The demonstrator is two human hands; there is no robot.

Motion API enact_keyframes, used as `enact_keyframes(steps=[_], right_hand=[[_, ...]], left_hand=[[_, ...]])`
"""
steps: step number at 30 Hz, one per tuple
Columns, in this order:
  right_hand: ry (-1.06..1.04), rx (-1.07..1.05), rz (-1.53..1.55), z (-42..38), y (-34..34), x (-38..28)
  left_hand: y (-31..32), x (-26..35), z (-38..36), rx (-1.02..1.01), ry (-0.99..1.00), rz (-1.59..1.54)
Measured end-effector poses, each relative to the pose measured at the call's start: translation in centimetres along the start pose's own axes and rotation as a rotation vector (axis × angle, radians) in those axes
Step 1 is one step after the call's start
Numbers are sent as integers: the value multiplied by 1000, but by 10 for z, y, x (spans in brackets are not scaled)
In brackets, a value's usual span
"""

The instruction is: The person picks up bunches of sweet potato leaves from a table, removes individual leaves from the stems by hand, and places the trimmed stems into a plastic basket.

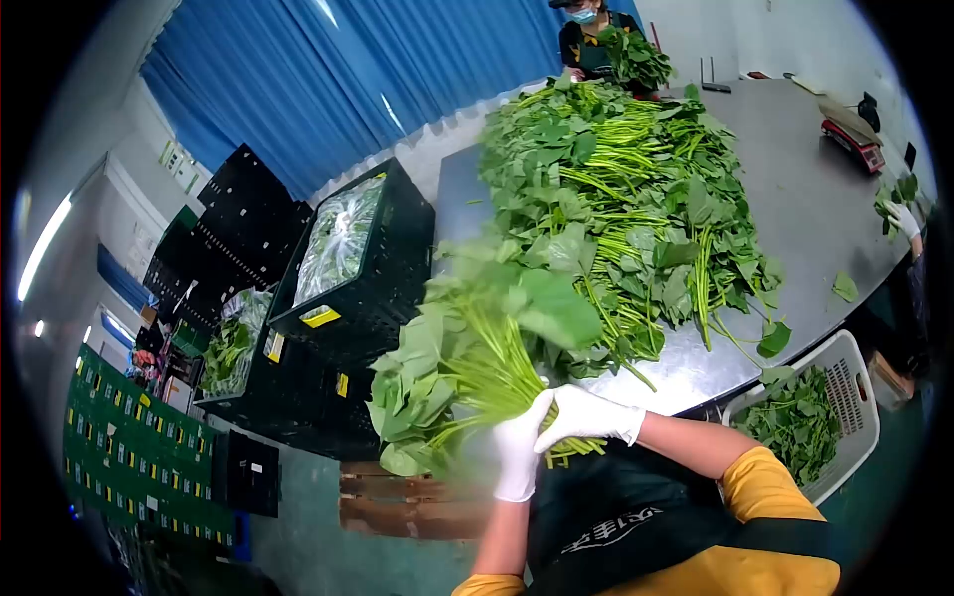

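Observation:
A big bunch of long-stemmed leafy greens (497, 363) is gathered in front of my body, its leaves fanning to the left and up, partly blurred. My left hand (516, 447), in a white glove and smeared at its outer side, closes round the stems from the left. From the right, my white-gloved right hand (588, 417) grips the same stems near their cut ends, which poke out below the fingers. Just beyond, a long heap of the same greens (616, 199) covers much of the metal table (795, 199).
At the left stand dark crates (397, 238) holding bagged greens, and stacked green crates (139, 447). A white basket (857, 397) of leaves sits by the table's right edge. A red scale (853, 147) lies far right. One co-worker (596, 40) stands opposite; another's gloved hand (902, 221) shows right.

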State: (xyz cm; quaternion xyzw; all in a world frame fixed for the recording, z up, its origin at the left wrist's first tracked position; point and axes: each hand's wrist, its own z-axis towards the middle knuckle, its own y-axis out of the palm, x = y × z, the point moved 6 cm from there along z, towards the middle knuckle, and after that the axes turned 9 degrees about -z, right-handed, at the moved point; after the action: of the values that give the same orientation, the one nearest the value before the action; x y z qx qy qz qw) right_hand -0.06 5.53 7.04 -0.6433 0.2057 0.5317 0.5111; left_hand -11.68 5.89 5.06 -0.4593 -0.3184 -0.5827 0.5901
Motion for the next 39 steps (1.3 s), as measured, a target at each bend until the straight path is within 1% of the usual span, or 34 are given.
enact_keyframes(steps=[1, 2, 3, 5, 6, 7, 9, 10, 11, 13, 14, 15, 16, 17, 18, 19, 21, 22, 23, 24, 25, 26, 27, 28, 29, 30, 31, 32, 33, 35, 36, 37, 38, 39], right_hand=[[77, -133, 158, 1, 10, -1], [-3, -64, 241, 7, 16, 1], [-6, -77, 238, 13, 27, 7], [200, -119, 568, 22, 42, 13], [231, -68, 651, 23, 44, 10], [226, -82, 647, 27, 44, 5], [253, -54, 816, 33, 45, 2], [268, -38, 921, 41, 49, 14], [269, -43, 916, 42, 48, 11], [243, -16, 749, 48, 43, 4], [237, -21, 666, 51, 48, 8], [247, -26, 670, 51, 54, 11], [176, -143, 611, 51, 65, 6], [104, -263, 550, 50, 77, 2], [-79, -343, 203, 53, 97, 11], [-116, -186, 491, 52, 106, 4], [-266, -513, -129, 54, 134, -1], [-260, -513, -116, 56, 138, -3], [-256, -628, -59, 53, 149, -5], [-257, -745, -5, 51, 159, -8], [-260, -751, 5, 54, 163, -10], [-280, -737, -9, 58, 165, -13], [-300, -722, -25, 61, 168, -14], [-173, -654, 305, 78, 179, 26], [-416, -523, 140, 99, 174, 45], [104, -332, 267, 113, 152, 69], [-61, 29, -120, 125, 120, 67], [-59, 187, -762, 128, 109, 68], [-61, 184, -756, 128, 117, 86], [-104, 334, -864, 124, 128, 125], [-102, 335, -860, 122, 129, 129], [-34, 324, -806, 120, 127, 137], [35, 316, -752, 119, 122, 142], [47, 324, -752, 113, 115, 145]], left_hand=[[-5, 3, -2, 12, -107, -24], [-8, 19, 3, 109, -373, -55], [-16, 17, 2, 122, -373, -56], [-25, 27, 9, 39, -370, 11], [-31, 19, 2, 91, -702, -109], [-41, 14, 3, 106, -699, -110], [-48, 15, 7, -38, -411, -274], [-55, 24, 0, 37, -337, -237], [-59, 28, -8, 43, -336, -240], [-78, 50, -20, 48, -63, 261], [-83, 56, -24, -47, -9, 445], [-91, 62, -24, -47, -21, 443], [-80, 89, -20, -185, 268, 819], [-67, 103, -23, -327, 565, 1187], [-67, 96, -23, -401, 548, 1306], [-71, 93, -18, -428, 481, 1251], [-86, 74, -25, -545, 483, 1401], [-90, 77, -32, -493, 585, 1357], [-95, 70, -41, -505, 574, 1355], [-102, 52, -50, -611, 401, 1397], [-111, 36, -60, -714, 225, 1432], [-117, 31, -69, -717, 215, 1435], [-127, 26, -75, -657, 118, 1385], [-137, 24, -79, -596, 19, 1331], [-148, 29, -78, -532, -67, 1299], [-161, 31, -80, -425, -138, 1205], [-173, 33, -83, -320, -207, 1111], [-183, 33, -84, -230, -246, 1031], [-191, 29, -87, -186, -315, 936], [-201, -12, -102, -101, -764, 335], [-189, -15, -101, -64, -854, -23], [-176, -16, -92, -71, -798, -174], [-163, -15, -83, -84, -823, -289], [-148, -13, -74, -103, -851, -404]])
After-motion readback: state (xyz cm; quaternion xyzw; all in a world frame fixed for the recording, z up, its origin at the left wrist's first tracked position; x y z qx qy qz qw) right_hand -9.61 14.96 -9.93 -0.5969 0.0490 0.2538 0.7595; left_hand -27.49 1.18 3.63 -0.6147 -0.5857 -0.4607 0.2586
